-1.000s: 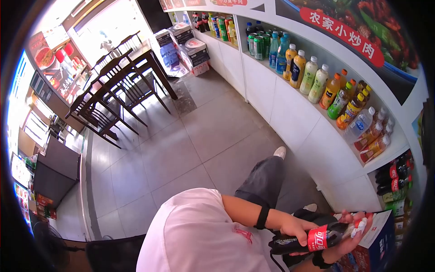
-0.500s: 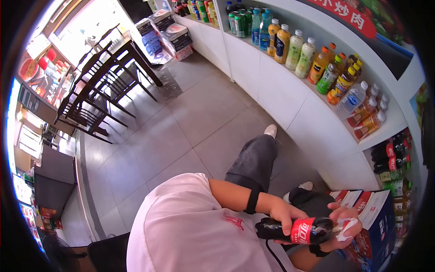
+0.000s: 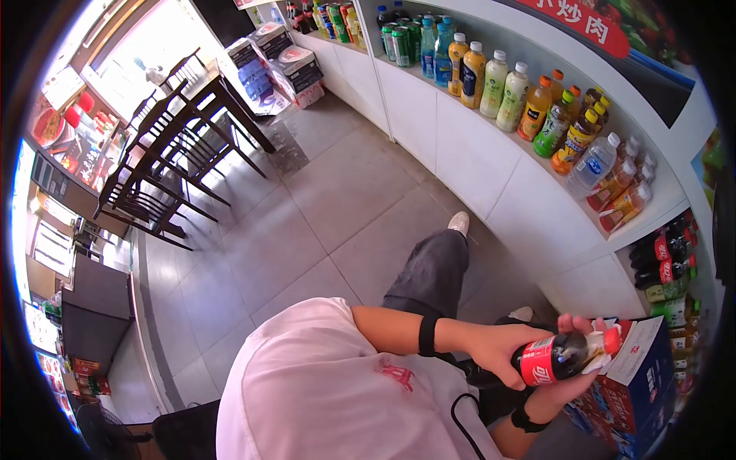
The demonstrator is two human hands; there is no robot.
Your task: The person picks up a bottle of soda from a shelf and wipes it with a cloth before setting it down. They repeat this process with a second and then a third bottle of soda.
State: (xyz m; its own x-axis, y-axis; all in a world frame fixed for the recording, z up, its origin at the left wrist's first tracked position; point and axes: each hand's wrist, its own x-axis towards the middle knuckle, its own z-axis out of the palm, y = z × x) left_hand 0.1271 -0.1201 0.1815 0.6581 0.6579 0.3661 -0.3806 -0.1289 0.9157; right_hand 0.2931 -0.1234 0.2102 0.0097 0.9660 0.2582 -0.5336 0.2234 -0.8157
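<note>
A cola bottle with a red label and red cap lies tilted between my hands, its cap end pointing right. My left hand is wrapped round the body of the bottle, at the label end. My right hand cups the neck end from below and behind, with a white wipe pressed against the bottle just below the cap. Part of the right fingers is hidden behind the bottle. Both wrists wear black bands.
A blue-and-red carton stands beside my right hand. Along the right, a white shelf holds rows of drink bottles, with more bottles lying in a lower compartment. Dark chairs and a table stand at the left.
The bottle has moved right and turned, so its red cap now shows. My left hand has moved right with it, and the right hand with the wipe has shifted from the cap end towards the neck.
</note>
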